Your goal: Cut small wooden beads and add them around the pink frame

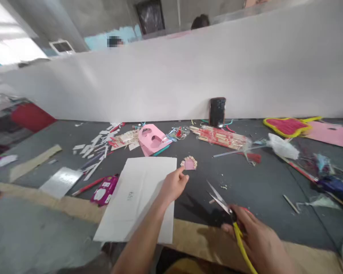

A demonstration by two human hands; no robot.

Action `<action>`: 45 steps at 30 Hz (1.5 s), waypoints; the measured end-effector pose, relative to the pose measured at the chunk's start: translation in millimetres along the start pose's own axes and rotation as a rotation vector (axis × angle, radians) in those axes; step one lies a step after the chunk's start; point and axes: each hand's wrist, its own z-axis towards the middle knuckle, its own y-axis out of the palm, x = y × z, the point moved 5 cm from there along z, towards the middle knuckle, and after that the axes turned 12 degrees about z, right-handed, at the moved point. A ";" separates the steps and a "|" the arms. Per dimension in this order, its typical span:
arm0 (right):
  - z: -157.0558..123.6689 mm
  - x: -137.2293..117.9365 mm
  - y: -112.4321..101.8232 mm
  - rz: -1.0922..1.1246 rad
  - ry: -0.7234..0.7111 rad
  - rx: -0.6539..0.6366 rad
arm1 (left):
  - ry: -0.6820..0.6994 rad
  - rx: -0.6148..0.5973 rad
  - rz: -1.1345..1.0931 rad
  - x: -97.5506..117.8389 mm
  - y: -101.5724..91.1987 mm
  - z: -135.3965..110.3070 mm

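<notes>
My left hand (174, 184) is closed, its fingertips at the lower left edge of a small pink piece (189, 164) with a beaded-looking, cream-coloured border. That hand reaches over the right side of a white board (142, 190) marked with small handwriting. In my right hand (257, 236) is a pair of scissors (220, 201) with yellow handles. The blades are slightly apart and point up and left, away from the pink piece. Small scraps (224, 187) lie on the dark table beyond the blades.
A phone (217, 111) leans against the white partition (160, 83). Before it are packed sticks (221, 137) and a pink cut-out form (152, 139). White strips (97, 142) and a purple packet (105, 190) lie left; a yellow-edged pink piece (287, 126) and a plastic bag (282, 145) lie right.
</notes>
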 end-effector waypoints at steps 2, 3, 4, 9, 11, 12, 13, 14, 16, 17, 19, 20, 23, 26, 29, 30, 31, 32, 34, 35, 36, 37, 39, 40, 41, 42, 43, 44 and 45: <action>3.7 -3.1 -3.4 0.028 0.008 0.023 | 0.052 -0.041 -0.088 9.1 0.8 -14.8; 5.5 -4.9 -4.7 0.039 0.009 0.033 | 0.075 -0.066 -0.144 13.6 1.9 -22.4; 7.3 -7.0 -5.5 0.047 0.006 0.041 | 0.096 -0.105 -0.222 18.3 4.4 -30.0; 12.7 -20.1 -3.2 0.041 -0.043 0.052 | 0.125 -0.266 -0.548 36.9 23.6 -59.7; 12.8 -24.3 -0.8 0.019 -0.058 0.039 | 0.102 -0.214 -0.607 38.1 27.1 -63.4; 12.6 -25.9 0.4 0.011 -0.062 0.030 | 0.091 -0.185 -0.624 37.8 28.3 -64.2; 12.1 -27.1 1.3 0.006 -0.065 0.021 | 0.081 -0.157 -0.634 36.9 29.2 -64.5; 11.6 -28.2 2.0 0.002 -0.068 0.014 | 0.073 -0.133 -0.640 35.9 30.0 -64.6; 10.5 -30.1 2.4 -0.003 -0.085 0.010 | 0.068 -0.095 -0.644 33.7 31.2 -65.1; 10.1 -31.1 2.3 -0.007 -0.096 0.011 | 0.064 -0.081 -0.647 32.4 31.9 -65.6; 9.7 -33.0 1.6 -0.019 -0.117 0.016 | 0.044 -0.068 -0.655 29.8 34.1 -67.1; 9.7 -33.8 1.4 -0.025 -0.125 0.015 | 0.030 -0.063 -0.660 28.5 35.3 -67.9; 9.9 -36.1 0.9 -0.037 -0.137 0.005 | 0.002 -0.046 -0.668 25.8 37.6 -70.4; 9.1 -37.9 1.5 -0.030 -0.141 -0.008 | -0.011 -0.045 -0.683 25.4 37.6 -71.7; 7.3 -37.2 2.9 -0.019 -0.113 -0.011 | -0.036 -0.079 -0.707 26.7 36.3 -72.2; 6.7 -36.9 3.4 -0.018 -0.103 -0.012 | -0.041 -0.096 -0.709 27.5 35.7 -72.3; 6.3 -36.7 3.7 -0.018 -0.098 -0.011 | -0.045 -0.111 -0.709 28.2 35.0 -72.4; 6.0 -36.7 3.8 -0.018 -0.096 -0.007 | -0.047 -0.121 -0.705 28.8 34.1 -72.5; 6.0 -38.1 3.8 -0.019 -0.112 -0.001 | -0.046 -0.121 -0.689 29.2 32.2 -72.8; 6.2 -39.2 3.7 -0.018 -0.124 0.001 | -0.046 -0.118 -0.681 28.9 31.6 -73.0; 6.4 -40.3 3.6 -0.016 -0.137 0.005 | -0.047 -0.119 -0.673 28.5 31.5 -73.3; 6.5 -41.5 3.5 -0.014 -0.150 0.010 | -0.047 -0.123 -0.668 27.9 31.7 -73.6; 6.3 -43.3 3.5 -0.014 -0.166 0.021 | -0.036 -0.131 -0.663 26.9 32.6 -74.0; 6.1 -43.8 3.5 -0.016 -0.168 0.027 | -0.029 -0.131 -0.662 26.4 33.0 -74.2; 5.9 -44.1 3.6 -0.016 -0.167 0.028 | -0.021 -0.127 -0.660 26.0 33.3 -74.3; 5.8 -44.3 3.8 -0.015 -0.166 0.025 | -0.016 -0.122 -0.659 25.7 33.4 -74.4; 6.0 -44.3 3.8 -0.014 -0.160 0.021 | -0.014 -0.116 -0.659 25.4 33.5 -74.6; 6.3 -44.1 3.8 -0.011 -0.155 0.014 | -0.015 -0.112 -0.657 25.2 33.7 -74.9; 6.8 -43.8 3.9 -0.007 -0.149 0.004 | -0.018 -0.107 -0.655 25.1 33.8 -75.2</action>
